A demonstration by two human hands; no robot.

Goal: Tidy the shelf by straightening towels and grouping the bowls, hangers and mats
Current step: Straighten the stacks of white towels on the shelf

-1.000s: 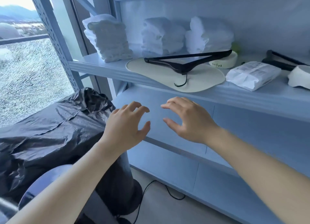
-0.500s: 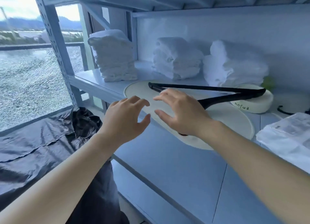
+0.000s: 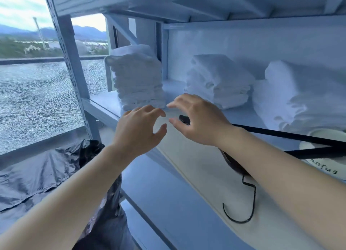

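Over on the left, the window pane (image 3: 37, 103) is crazed all over with fine cracks, and a horizontal rail (image 3: 37, 59) runs along its top. Beyond it are hazy hills (image 3: 84, 30) under a cloudy sky (image 3: 18, 8), with a thin pole (image 3: 39, 32) standing against them. Below the glass, black plastic sheeting (image 3: 43, 173) lies draped, glossy and creased.

Open gap between left towel stack (image 3: 137, 79) and middle towel stack (image 3: 219, 81)
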